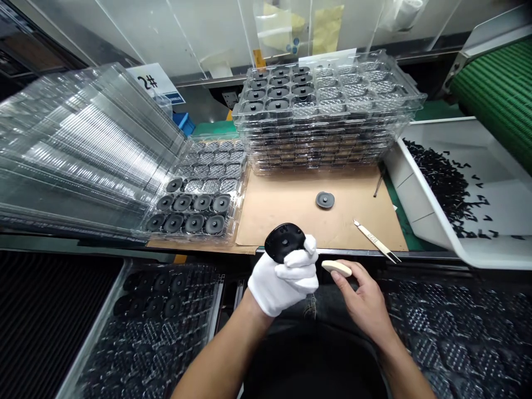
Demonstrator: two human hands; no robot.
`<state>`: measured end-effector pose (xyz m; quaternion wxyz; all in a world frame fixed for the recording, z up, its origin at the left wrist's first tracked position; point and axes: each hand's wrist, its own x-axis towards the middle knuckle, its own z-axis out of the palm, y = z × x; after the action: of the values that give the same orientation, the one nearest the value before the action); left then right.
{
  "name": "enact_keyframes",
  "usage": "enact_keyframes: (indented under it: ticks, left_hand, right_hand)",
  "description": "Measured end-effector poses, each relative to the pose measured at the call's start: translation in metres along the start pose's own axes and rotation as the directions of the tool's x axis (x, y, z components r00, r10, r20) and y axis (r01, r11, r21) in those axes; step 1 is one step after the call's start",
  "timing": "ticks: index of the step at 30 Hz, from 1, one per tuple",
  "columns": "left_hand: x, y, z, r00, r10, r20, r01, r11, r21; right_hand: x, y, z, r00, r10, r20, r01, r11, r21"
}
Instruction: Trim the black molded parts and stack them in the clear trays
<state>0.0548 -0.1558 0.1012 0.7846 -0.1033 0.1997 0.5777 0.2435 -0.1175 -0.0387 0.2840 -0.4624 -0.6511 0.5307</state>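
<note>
My left hand (286, 280), in a white glove, is closed on a glossy black rounded plastic disc (282, 243), its face tilted up toward me. Bare, my right hand (366, 299) pinches a cream-coloured oval pad (336, 268) between thumb and fingers, just right of the glove and apart from the disc. On the brown cardboard sheet (274, 199) beyond my hands lies a dark grey disc (325, 200) with a small central knob. A pair of white-handled tweezers (376, 240) rests near the sheet's front right edge.
A clear tray (208, 185) at left holds several black discs. Behind stands a stack of clear trays (320, 133), with empty ones (91, 144) leaning left. At right, a white bin (440, 221) contains small black pieces, beside a green conveyor belt (499, 94). More trays (461, 327) sit below the table edge.
</note>
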Motion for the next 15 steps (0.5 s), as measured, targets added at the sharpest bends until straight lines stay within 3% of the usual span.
enact_keyframes:
  ticks: [6, 8, 10, 11, 12, 13, 14, 15]
  left_hand:
    - [0.003, 0.001, 0.0, 1.0, 0.002, -0.025, 0.0, 0.996, 0.093]
    - [0.004, 0.008, -0.001, 0.997, 0.072, -0.027, -0.067, 0.984, 0.165]
    - [0.007, 0.025, 0.003, 0.974, 0.223, -0.037, -0.196, 0.916, 0.35]
    - [0.009, 0.039, 0.008, 0.939, 0.341, -0.038, -0.277, 0.818, 0.504]
    - [0.013, 0.057, 0.015, 0.872, 0.489, -0.017, -0.34, 0.631, 0.698]
    - [0.017, 0.078, 0.025, 0.771, 0.636, 0.046, -0.343, 0.354, 0.87]
    - [0.022, 0.101, 0.038, 0.631, 0.758, 0.167, -0.256, 0.001, 0.967]
    - [0.028, 0.125, 0.053, 0.493, 0.801, 0.339, -0.029, -0.374, 0.927]
  right_hand:
    - [0.002, 0.006, 0.004, 1.0, 0.009, 0.029, -0.01, 1.0, 0.018]
    - [0.002, 0.009, 0.004, 0.999, 0.014, 0.035, -0.014, 1.0, 0.024]
    - [0.004, 0.014, 0.004, 0.999, 0.015, 0.048, -0.017, 0.999, 0.036]
    - [0.006, 0.017, 0.004, 0.998, 0.01, 0.055, -0.012, 0.999, 0.045]
    - [0.009, 0.021, 0.005, 0.998, -0.001, 0.062, -0.002, 0.998, 0.055]
    - [0.012, 0.024, 0.005, 0.997, -0.022, 0.071, 0.017, 0.997, 0.07]
    - [0.016, 0.028, 0.007, 0.996, -0.047, 0.076, 0.041, 0.995, 0.087]
    - [0.02, 0.03, 0.009, 0.995, -0.071, 0.069, 0.064, 0.993, 0.104]
